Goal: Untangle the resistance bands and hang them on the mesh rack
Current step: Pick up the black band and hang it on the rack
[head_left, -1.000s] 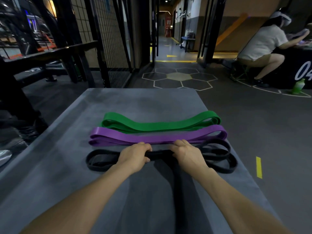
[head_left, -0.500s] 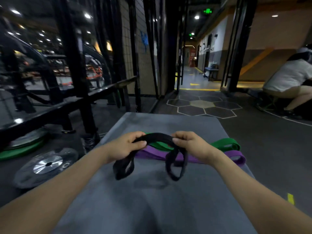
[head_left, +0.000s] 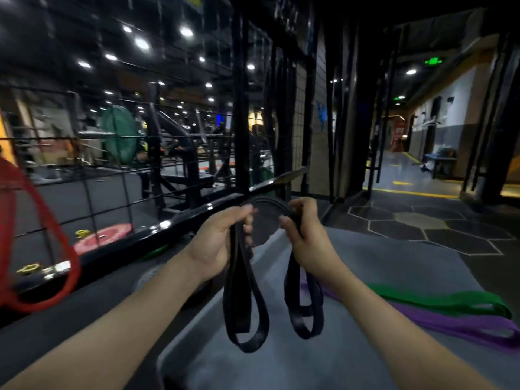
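- The flat black rubber resistance band (head_left: 244, 291) is off the grey padded bench (head_left: 380, 266), held up in front of the person by both hands.
- The left hand (head_left: 218, 243) has its fingers curled tightly round the strap near its top; below that grip one long loop hangs down.
- The right hand (head_left: 305, 235) pinches and wraps the same strap a little to the right; a second loop hangs below it, slightly shorter.
- Between the two grips the strap arches up in a short hump, so neither hand holds slack that could slip free.
- Judged from the limp hang, the band is light, soft and floppy, probably grippy rather than slick; it should fold wherever it is not supported and will stretch under a pull.
- The best hold seems to be the present one, near the top; spreading the grips apart would open the loops and show any crossing.
- Both forearms reach forward, wrists level, the palms turned roughly toward each other.
- Beyond the left grip stands the black wire mesh rack (head_left: 92, 192), with a red looped band (head_left: 53, 235) already on it.
- Below and right of the right grip, the green flat band (head_left: 439, 298) and the purple flat band (head_left: 450, 323) lie on the bench.
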Demonstrator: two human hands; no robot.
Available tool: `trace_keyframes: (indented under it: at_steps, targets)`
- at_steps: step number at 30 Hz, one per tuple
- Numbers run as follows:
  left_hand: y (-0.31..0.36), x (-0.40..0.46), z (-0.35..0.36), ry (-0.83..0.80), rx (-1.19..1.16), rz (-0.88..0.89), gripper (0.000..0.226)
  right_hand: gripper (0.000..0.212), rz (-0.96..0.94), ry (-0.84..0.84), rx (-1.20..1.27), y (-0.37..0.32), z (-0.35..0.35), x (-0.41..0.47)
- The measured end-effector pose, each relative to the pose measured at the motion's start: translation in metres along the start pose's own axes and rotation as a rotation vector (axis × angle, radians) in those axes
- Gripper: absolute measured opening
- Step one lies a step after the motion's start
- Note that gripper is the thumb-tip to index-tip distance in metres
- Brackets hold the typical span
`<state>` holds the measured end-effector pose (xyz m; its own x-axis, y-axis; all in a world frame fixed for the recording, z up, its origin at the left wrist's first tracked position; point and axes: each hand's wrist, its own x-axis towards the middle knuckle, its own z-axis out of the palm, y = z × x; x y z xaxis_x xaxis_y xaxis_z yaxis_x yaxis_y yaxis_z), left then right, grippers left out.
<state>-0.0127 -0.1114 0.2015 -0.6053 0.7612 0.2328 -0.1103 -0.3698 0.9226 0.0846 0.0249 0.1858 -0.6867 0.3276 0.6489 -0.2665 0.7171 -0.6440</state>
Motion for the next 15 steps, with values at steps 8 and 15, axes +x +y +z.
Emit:
trace_keyframes:
  at_steps: [8,15]
  targets:
    - [0.062,-0.026,-0.043,0.471,0.583,0.381,0.006,0.012,-0.243,0.09,-0.019,-0.048,0.063,0.051]
    - [0.108,-0.049,-0.075,0.646,0.95,0.567,0.008,0.011,-0.299,0.123,0.093,-0.083,0.114,0.096]
